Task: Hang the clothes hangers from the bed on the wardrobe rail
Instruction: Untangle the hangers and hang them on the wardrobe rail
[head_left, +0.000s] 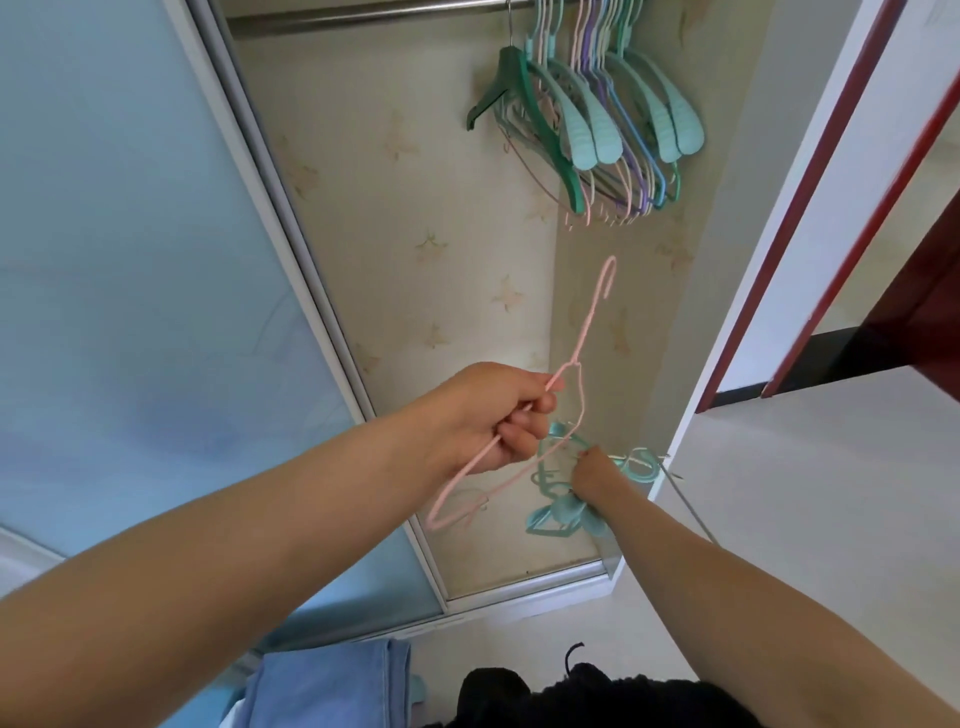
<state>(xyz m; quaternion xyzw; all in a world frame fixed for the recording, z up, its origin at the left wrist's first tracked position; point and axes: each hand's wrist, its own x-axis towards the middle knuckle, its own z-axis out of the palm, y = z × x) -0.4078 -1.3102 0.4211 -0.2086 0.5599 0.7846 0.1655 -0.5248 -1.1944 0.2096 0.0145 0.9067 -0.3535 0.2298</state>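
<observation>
We stood facing the open wardrobe, its pale blue sliding door (130, 270) filling the left of the view and the butterfly-patterned back wall (415, 208) running down the middle. A white door frame with a dark red edge (810, 208) rose on the right. Across the top ran the metal rail (363, 10), and near its right end a bunch of hung hangers (602, 124) crowded close together: dark green, mint, purple, blue and pink, their arms overlapping.

Below us lay folded blue denim (332, 686) and a dark black garment (571, 696) at the bottom edge.

Our left hand (488, 415) was closed in a loose fist around 1 arm of a thin pink hanger (571, 395), the fingers curled over the wire. The hanger tilted up and to the right, its hook (605, 278) pointing toward the rail but well below the hung bunch, touching nothing there.

Our right hand (597, 478) sat lower and just right of the left, fingers wrapped around a cluster of mint hangers (561, 506) with thin metal hooks (670, 467) sticking out to the right. We could not count how many it held, since they overlapped and the hand hid part of them. The pink hanger's lower bar crossed just in front of this cluster.
</observation>
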